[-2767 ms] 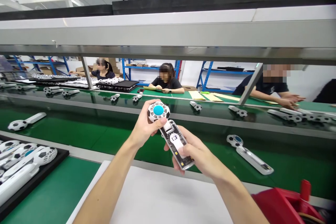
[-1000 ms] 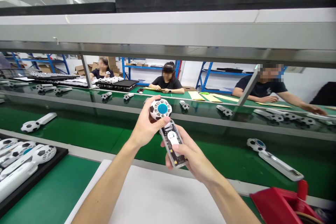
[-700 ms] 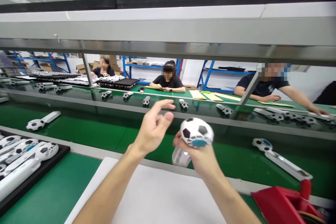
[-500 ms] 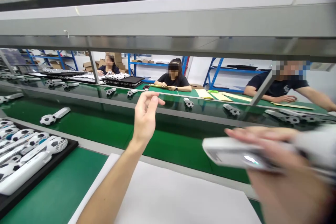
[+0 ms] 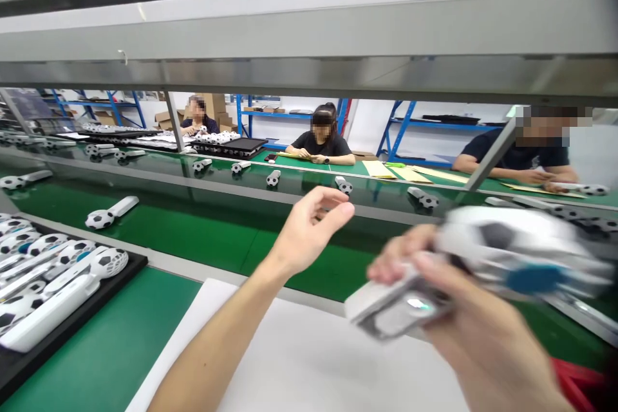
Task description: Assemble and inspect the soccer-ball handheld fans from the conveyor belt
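Head view: the right hand (image 5: 468, 306) has its fingers wrapped round one device (image 5: 512, 241), blurred, which seems to be held above one white sheet (image 5: 338, 364). The left hand (image 5: 309, 232) curls loosely over the belt (image 5: 193, 232), thumb and fingertips apart. Two more devices (image 5: 100, 219) lie left of it, beyond one loaded tray (image 5: 120, 279); three co-workers (image 5: 321, 143) sit opposite.

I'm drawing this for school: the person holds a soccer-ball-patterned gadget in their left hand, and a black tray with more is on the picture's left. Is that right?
Not quite: the head view shows the right hand holding the soccer-ball-patterned gadget. The black tray with more is indeed on the picture's left.
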Action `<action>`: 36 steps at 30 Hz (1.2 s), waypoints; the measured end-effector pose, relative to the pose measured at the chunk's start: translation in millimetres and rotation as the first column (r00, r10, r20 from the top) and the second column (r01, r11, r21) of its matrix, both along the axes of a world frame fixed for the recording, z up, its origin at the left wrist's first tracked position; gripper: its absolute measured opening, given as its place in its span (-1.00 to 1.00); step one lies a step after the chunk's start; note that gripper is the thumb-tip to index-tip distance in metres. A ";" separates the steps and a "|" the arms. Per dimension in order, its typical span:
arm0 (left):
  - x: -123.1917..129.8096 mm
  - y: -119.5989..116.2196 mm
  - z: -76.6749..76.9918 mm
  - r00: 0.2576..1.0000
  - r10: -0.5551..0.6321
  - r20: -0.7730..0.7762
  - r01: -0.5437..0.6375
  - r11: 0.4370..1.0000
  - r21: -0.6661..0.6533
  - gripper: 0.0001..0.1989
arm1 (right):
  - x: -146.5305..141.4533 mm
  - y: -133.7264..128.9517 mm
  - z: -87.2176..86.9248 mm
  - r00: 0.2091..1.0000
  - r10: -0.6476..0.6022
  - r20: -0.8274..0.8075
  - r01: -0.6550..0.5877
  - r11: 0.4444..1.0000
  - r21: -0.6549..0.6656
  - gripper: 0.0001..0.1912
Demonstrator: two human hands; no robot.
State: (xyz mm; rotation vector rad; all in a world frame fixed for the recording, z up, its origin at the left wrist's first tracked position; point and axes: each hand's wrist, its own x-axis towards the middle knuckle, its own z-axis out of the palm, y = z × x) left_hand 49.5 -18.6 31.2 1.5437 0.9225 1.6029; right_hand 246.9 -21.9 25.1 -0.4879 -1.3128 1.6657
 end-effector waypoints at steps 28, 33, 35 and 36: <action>-4.0 7.3 1.2 0.885 -0.018 0.465 0.096 0.985 -0.145 -0.46 | -39.6 3.2 -22.5 0.852 0.510 0.121 -0.488 0.856 -0.170 -0.49; 0.7 2.8 4.8 0.880 -0.008 0.475 0.089 0.985 -0.149 -0.46 | -38.5 4.6 -23.9 0.814 0.572 0.106 -0.553 0.817 -0.160 -0.48; 2.0 1.8 5.3 0.880 -0.002 0.474 0.087 0.984 -0.158 -0.47 | -39.8 3.8 -25.5 0.825 0.553 0.112 -0.536 0.830 -0.152 -0.47; 2.4 1.5 5.4 0.881 0.002 0.473 0.081 0.985 -0.155 -0.47 | -41.0 3.1 -26.5 0.837 0.533 0.120 -0.517 0.844 -0.144 -0.47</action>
